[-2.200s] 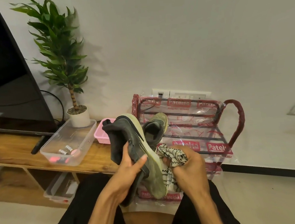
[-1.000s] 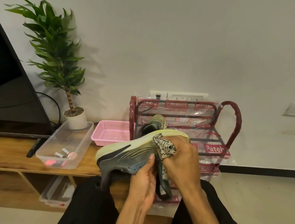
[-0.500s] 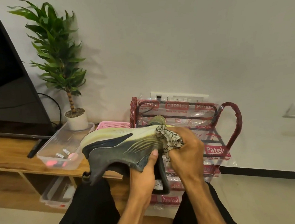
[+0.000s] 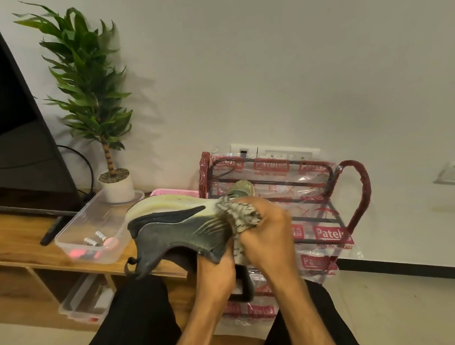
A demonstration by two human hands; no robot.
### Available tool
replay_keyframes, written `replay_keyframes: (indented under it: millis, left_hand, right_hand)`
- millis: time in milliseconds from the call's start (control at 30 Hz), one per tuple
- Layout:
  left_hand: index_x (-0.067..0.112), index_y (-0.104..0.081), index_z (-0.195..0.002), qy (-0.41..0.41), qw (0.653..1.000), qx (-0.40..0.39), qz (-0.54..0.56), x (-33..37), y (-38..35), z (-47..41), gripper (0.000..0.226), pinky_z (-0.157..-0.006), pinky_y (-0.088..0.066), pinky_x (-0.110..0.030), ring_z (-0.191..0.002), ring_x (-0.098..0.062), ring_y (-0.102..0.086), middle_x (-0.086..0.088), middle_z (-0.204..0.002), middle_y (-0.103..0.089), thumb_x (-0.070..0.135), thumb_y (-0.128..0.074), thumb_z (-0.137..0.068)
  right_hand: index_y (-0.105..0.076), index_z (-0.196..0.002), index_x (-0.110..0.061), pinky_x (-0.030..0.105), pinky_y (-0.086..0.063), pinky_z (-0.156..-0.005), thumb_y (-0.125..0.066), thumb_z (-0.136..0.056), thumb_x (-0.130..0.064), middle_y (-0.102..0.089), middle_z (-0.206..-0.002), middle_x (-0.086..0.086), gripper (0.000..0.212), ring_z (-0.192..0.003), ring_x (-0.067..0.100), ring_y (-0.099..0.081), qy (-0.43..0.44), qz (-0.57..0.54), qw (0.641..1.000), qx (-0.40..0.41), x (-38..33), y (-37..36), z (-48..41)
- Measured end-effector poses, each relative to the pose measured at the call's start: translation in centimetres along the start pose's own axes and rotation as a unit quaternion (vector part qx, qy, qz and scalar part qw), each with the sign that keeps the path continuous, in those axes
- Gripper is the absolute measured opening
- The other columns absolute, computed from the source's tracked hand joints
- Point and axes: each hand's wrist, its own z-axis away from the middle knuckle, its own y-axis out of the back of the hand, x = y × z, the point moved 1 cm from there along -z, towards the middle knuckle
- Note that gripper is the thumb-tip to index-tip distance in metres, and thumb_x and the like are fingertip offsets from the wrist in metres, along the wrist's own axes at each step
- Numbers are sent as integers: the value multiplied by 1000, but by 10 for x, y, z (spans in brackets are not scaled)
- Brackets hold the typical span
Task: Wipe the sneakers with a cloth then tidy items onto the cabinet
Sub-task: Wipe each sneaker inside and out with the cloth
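Turned from upright to level since two seconds ago, the sneaker lies sole-up above the wooden surface edge. Left hand fingers grip its right end from below. Right hand fingers clutch the patterned cloth against the sole.

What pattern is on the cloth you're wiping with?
The cloth is whitish with dark zigzag-like stripes, bunched in the right hand; seen in the head view.
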Motion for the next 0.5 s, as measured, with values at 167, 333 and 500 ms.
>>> replay_keyframes:
  millis: [167,333,500]
  left_hand:
    - [25,-66,-109,-12,999,11,28,5,7,0,29,-90,-51,-30,-105,-11,-63,8,-105,-71,2,-57,-95]
    - [27,-68,-119,42,997,4,57,-2,9,-3,40,-105,-45,-48,-115,-17,-63,7,-114,-72,35,-75,-80]
    - [18,-71,-112,61,997,-22,37,-3,6,0,42,-91,-51,-63,-105,-43,-65,-9,-102,-74,46,-74,-80]
  right_hand:
    - [-78,-95,-20,25,-57,-75,-76,-81,-10,-75,-92,-11,17,-85,0,-68,35,-2,993,-110,-7,2,9]
    - [-76,-99,-22,32,-59,-75,-79,-81,-21,-72,-97,-14,18,-86,2,-66,-6,50,999,17,12,6,10]
    - [-78,-97,-23,24,-57,-77,-76,-82,-13,-75,-93,-14,18,-88,-3,-67,-29,-12,999,-21,7,3,19]
